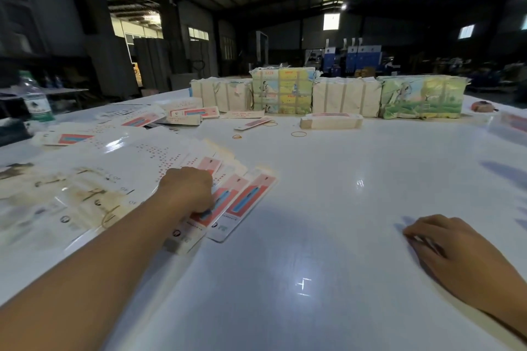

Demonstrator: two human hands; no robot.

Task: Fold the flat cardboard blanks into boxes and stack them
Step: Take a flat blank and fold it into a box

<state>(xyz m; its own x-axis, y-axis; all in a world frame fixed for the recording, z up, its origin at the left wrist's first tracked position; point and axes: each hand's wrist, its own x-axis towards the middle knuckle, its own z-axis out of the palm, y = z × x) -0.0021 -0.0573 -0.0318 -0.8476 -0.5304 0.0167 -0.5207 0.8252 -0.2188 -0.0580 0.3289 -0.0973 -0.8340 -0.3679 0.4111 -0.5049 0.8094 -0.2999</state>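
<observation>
Head view:
L hand: left hand (pixel 188 189) reaches out over the fanned flat blanks (pixel 242 199) at table's left; fingers curled down onto the red-and-blue printed ones, fingertips hidden under the knuckles, so can't tell if it pinches one or just presses.
R hand: right hand (pixel 453 251) lies on the bare white table (pixel 328 208), well apart from the blanks; fingers loosely bent, close together, nothing in them.
Blanks: spread in an overlapping fan, near edge toward the person; more loose ones (pixel 188 115) further back on the left.
Small stack: short pile of flat blanks (pixel 330 121) mid-table, just in front of the bundles.
Bundles: row of paper-wrapped, strapped packs (pixel 328 94) along the far side, two plain, two w/ coloured print.
Rubber bands: a few (pixel 298 133) lying loose betw. fan and bundles.
Bottle: plastic water bottle (pixel 35 97) upright at far left edge.
Printed sheets: large glossy sheets (pixel 71 194) under and left of the fan.
</observation>
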